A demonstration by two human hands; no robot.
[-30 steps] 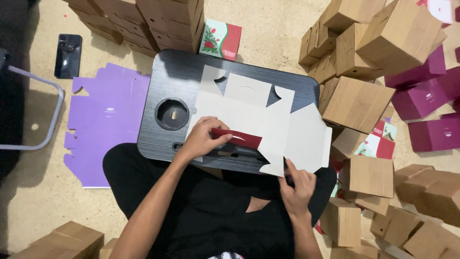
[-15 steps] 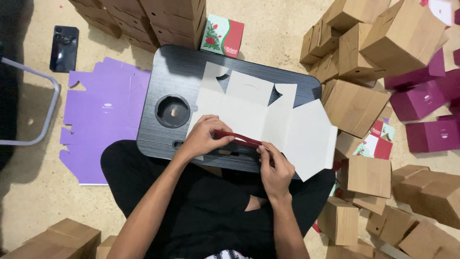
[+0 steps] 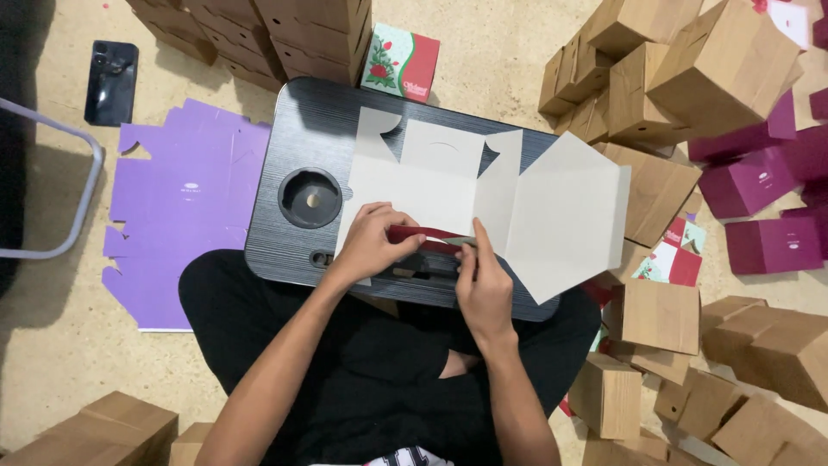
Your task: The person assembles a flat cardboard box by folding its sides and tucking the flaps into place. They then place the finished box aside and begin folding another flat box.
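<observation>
We are pinching the near edge of the flat white carton blank (image 3: 483, 194) with both hands: our left hand (image 3: 373, 242) is closing its fingers over the dark red flap (image 3: 423, 235) that is folding up along that edge, and our right hand (image 3: 485, 289) is gripping the same flap from the other end, thumb and forefinger pressed together on it. The blank is lying spread across the black lap tabletop (image 3: 302, 129) resting over our crossed legs, its big right panel hanging past the edge. As we judge it, the crease could run crooked if the two hands are pulling unevenly, and the overhanging panel could drag the sheet sideways off the tabletop. Around us, a purple flat blank (image 3: 181, 216) is lying on the floor to the left, a phone (image 3: 110, 82) beyond it, brown boxes (image 3: 690, 60) and magenta boxes (image 3: 759, 173) piling up to the right.
</observation>
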